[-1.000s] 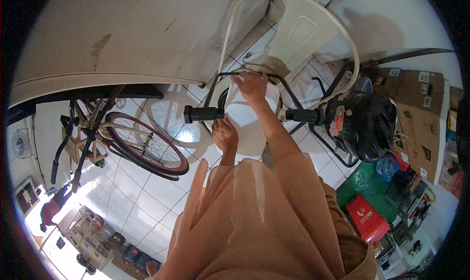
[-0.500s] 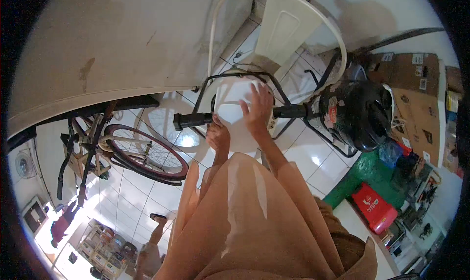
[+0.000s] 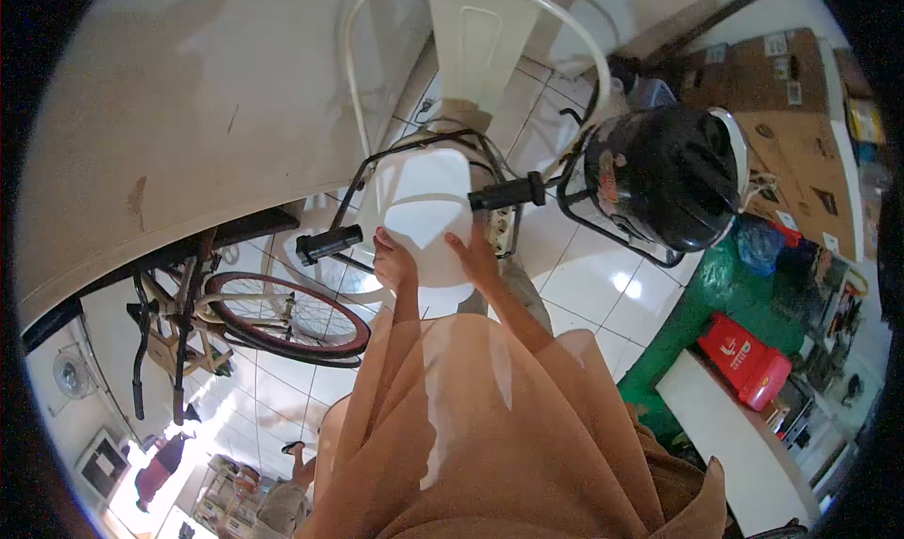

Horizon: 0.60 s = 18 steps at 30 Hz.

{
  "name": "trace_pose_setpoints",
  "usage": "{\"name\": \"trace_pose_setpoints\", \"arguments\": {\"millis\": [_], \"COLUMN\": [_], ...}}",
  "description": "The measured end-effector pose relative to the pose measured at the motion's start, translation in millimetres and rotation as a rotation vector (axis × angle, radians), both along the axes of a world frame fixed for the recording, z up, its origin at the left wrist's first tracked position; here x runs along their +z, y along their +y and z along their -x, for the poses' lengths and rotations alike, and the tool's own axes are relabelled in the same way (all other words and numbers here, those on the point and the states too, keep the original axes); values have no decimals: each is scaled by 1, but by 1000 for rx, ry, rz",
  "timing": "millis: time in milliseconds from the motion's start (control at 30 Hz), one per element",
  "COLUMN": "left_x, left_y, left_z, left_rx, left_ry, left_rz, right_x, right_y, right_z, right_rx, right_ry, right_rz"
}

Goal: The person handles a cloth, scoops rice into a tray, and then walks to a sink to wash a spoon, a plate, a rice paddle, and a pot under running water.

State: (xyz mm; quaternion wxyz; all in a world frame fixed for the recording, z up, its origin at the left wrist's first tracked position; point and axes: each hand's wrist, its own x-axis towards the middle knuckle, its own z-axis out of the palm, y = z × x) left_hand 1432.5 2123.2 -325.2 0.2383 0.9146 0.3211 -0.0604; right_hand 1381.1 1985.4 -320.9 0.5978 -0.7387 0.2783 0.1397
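A smooth white panel with rounded corners [image 3: 426, 221] lies in front of my knees, between two black grips. My left hand [image 3: 394, 261] holds its near left edge, thumb on top. My right hand [image 3: 474, 257] grips its near right edge, thumb lying on the white surface and the other fingers partly hidden at the side. The left black grip [image 3: 330, 244] sits beyond my left hand, apart from it. The right black grip [image 3: 507, 193] lies above my right hand, beside the panel. A bent black metal frame [image 3: 424, 144] runs behind the panel.
A black lidded drum [image 3: 659, 176] stands at the right, with a curved pale hose [image 3: 603, 54] nearby. A bicycle [image 3: 282, 318] stands at the left. Cardboard boxes [image 3: 777, 125], a red container [image 3: 744, 360] and a pale cabinet [image 3: 254, 96] surround the tiled floor.
My right hand has moved from the top of the white panel to its near right edge. My left hand stays at the left side. The view has shifted and turned slightly.
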Motion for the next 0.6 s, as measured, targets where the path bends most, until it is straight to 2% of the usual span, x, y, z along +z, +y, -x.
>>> {"name": "trace_pose_setpoints", "arguments": {"millis": [67, 167, 200, 233, 267, 300, 333, 400, 433, 467, 500, 533, 567, 600], "left_x": [1, 27, 26, 19, 10, -3, -41, -43, -10, 12, 29, 44, 47, 48], "left_y": [-1, -11, -9, -4, 1, 14, 40, 43, 31, 26, 22, 22, 29, 35], "left_z": [0, -4, -2, 0, -2, -2, 1, 10, 16, 26, 41, 58, 76, 93], "left_rx": [-10, 20, -13, -47, -43, -113, -294, -382, -294, -378, -445, -513, -548, -583], "left_ry": [-29, 41, -1, -44, 47, 62, -100, -296, -327, -400, -459, -520, -474, -426], "left_rz": [-31, -49, -47, -46, -79, 81, 150, 232, 241, 150, 139, 126, 168, 208], "right_x": [7, 20, -1, 4, 13, 21, 2, 38, 25, 3, 3, -20, -7, -17], "right_y": [1, -4, -1, -9, -17, -23, -24, -52, -64, -74, -84, -98, -109, -114], "right_z": [-2, -7, -2, 3, 9, 18, 44, 86, 124, 170, 216, 268, 313, 369], "right_rx": [12, 37, 44, 109, 172, 230, 156, 182, 135, 88, 55, 310, 278, 86], "right_ry": [15, 12, -69, -45, -19, 13, -199, 18, -86, -187, -166, 114, 256, 281], "right_rz": [-13, -57, 67, 132, 197, 261, 410, 312, 407, 500, 633, 846, 815, 840]}}
